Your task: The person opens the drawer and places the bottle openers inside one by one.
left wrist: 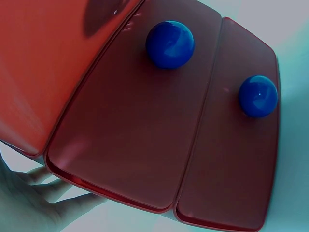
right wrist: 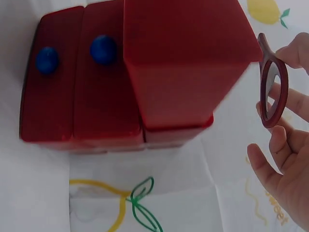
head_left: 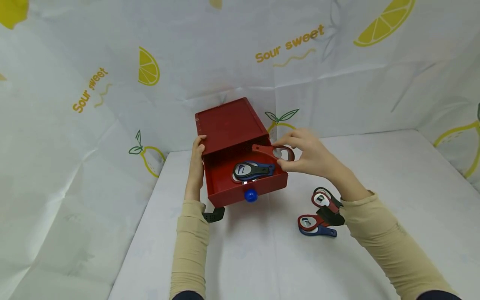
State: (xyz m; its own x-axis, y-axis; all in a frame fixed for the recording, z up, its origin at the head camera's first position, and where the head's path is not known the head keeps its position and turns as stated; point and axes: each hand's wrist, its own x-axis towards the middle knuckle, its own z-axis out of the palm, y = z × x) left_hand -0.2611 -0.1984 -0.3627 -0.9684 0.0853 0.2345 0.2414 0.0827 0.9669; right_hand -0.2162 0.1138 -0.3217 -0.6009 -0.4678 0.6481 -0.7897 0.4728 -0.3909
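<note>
A red drawer cabinet (head_left: 228,125) stands against the back sheet with its top drawer (head_left: 225,196) pulled out. My left hand (head_left: 194,168) rests along the cabinet's left side, fingertips at the top edge; in the left wrist view its fingers (left wrist: 79,203) lie fairly straight against the side. With thumb and fingers my right hand (head_left: 309,153) pinches a red magnifying glass (head_left: 264,149) by its round rim, over the drawer's right side, handle pointing left. Inside the drawer lie several magnifying glasses (head_left: 258,171), dark green and blue on top.
More magnifying glasses, red and blue (head_left: 313,225), lie on the white table right of the drawer, partly behind a dark wrist device (head_left: 331,216). Two lower drawers with blue knobs (left wrist: 170,44) are closed. A lemon-printed sheet (head_left: 225,50) hangs behind.
</note>
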